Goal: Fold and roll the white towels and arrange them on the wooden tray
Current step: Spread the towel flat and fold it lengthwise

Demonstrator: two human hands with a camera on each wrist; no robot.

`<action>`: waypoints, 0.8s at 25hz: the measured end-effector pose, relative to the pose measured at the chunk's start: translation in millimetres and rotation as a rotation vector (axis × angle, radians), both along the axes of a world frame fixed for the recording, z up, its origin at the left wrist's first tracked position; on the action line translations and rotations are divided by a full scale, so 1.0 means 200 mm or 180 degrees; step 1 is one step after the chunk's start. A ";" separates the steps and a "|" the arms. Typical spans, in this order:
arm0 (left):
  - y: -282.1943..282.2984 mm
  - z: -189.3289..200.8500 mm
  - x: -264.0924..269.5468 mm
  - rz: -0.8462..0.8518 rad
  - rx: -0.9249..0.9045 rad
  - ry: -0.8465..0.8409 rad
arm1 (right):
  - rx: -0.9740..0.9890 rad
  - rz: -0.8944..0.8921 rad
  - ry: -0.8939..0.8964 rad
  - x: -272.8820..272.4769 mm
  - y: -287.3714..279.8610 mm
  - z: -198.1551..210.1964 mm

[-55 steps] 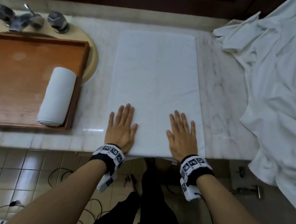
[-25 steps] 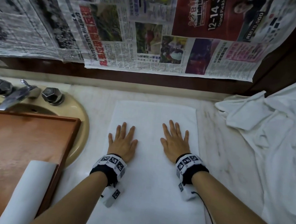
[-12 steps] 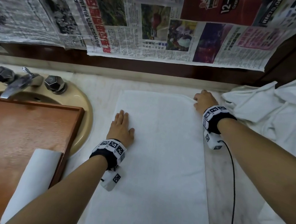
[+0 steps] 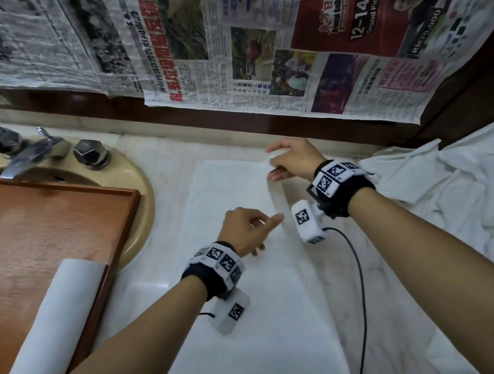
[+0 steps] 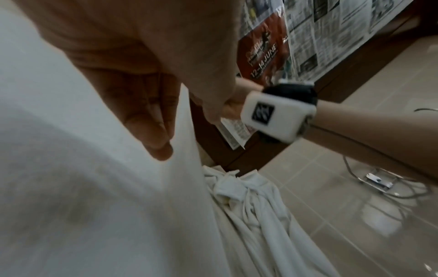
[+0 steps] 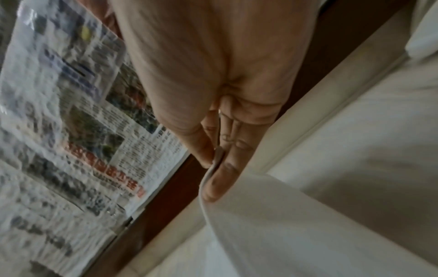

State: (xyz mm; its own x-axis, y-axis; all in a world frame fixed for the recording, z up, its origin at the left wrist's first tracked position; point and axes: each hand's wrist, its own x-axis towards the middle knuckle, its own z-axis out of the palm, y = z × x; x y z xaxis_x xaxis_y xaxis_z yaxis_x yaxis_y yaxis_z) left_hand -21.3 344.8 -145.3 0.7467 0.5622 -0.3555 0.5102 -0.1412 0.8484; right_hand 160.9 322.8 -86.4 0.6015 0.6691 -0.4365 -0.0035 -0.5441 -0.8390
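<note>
A white towel (image 4: 225, 321) lies lengthwise on the marble counter, with its far right corner raised. My right hand (image 4: 275, 167) pinches that corner between thumb and fingers; the right wrist view shows the towel's hem (image 6: 214, 165) between them. My left hand (image 4: 266, 222), fingers curled, pinches the lifted right edge further down, and in the left wrist view the towel (image 5: 71, 206) runs up between thumb and fingers (image 5: 151, 131). At the left is the wooden tray (image 4: 22, 224), with one rolled towel (image 4: 58, 313) along its right side.
The tray sits over a beige sink (image 4: 143, 206) with a faucet (image 4: 30, 149) behind it. A heap of loose white towels (image 4: 467, 194) covers the counter's right end. Newspaper (image 4: 193, 44) hangs on the back wall. A black cable (image 4: 363, 290) trails from my right wrist.
My right hand has lifted the far right corner and carried it leftward. My left hand left its flat rest on the towel's left side and took hold of the raised right edge.
</note>
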 end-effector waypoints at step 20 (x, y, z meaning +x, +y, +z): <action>0.11 0.21 -0.30 -0.0057 -0.1335 -0.0296 | -0.0078 -0.0076 -0.0860 -0.07 0.24 0.10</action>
